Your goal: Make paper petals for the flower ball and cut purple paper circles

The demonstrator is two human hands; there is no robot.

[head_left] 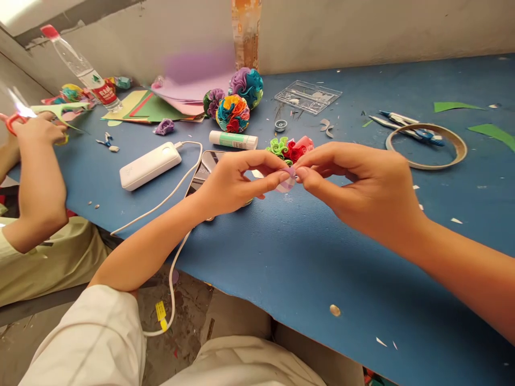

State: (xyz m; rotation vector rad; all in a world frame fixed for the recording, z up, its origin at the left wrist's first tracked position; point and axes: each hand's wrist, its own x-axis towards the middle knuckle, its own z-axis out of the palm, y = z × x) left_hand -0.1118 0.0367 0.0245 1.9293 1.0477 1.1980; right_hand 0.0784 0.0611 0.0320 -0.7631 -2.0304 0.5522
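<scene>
Between my two hands is a small piece of purple paper (286, 184), pinched from both sides at the fingertips. My left hand (241, 179) grips its left side with thumb and forefinger. On the other side, thumb and forefinger of my right hand (358, 185) are closed on it as well. Just behind the fingertips lie curled green paper pieces (278, 147) and red curled paper (300, 148), partly covered by my hands. A phone (197, 179) rests under my left hand, mostly hidden.
Behind stand a glue stick (233, 140), paper flower balls (233, 112) and coloured paper sheets (140, 110). A white power bank (151, 166) with a cable lies left. To the right are a tape roll (462, 153) and a compass (402, 126). A co-worker's hand (38, 128) holds scissors (14, 120).
</scene>
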